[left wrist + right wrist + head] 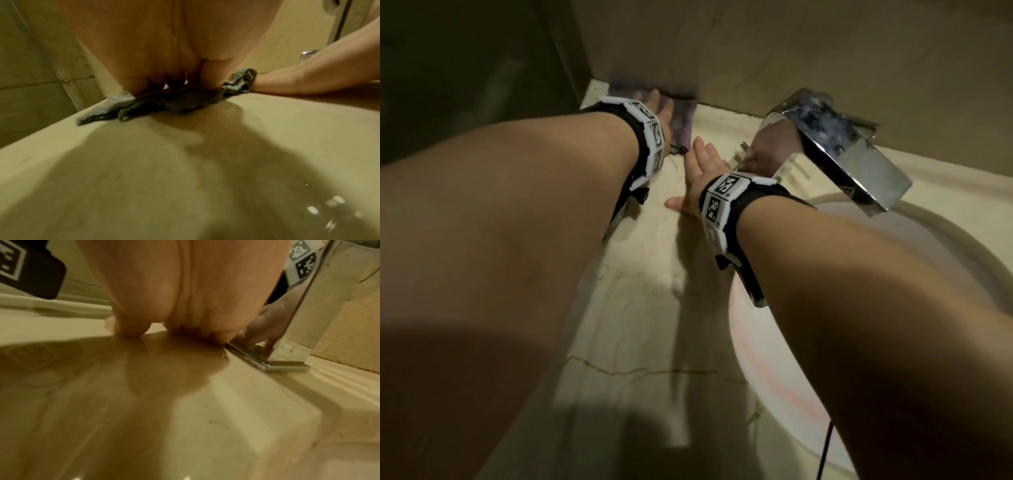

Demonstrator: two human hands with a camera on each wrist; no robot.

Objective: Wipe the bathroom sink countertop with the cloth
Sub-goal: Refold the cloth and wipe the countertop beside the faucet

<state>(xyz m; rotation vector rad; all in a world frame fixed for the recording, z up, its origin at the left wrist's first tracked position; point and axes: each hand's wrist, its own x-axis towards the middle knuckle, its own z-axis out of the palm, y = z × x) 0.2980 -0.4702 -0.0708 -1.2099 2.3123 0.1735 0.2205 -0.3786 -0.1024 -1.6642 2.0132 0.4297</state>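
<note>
A grey-purple cloth (681,120) lies bunched at the back left corner of the beige marble countertop (640,308), against the wall. My left hand (661,104) presses on it with straight fingers. In the left wrist view the palm (168,78) bears down on the crumpled cloth (185,99). My right hand (702,164) lies flat on the bare counter just right of the cloth, fingers spread, beside the tap's base. The right wrist view shows that hand (174,327) resting on the wet-looking stone.
A chrome tap (842,147) stands right of my right hand, its square base (277,360) close to the fingers. The round white basin (808,342) sits below the spout. A beige wall (756,51) closes off the back; the counter's left edge drops into the dark.
</note>
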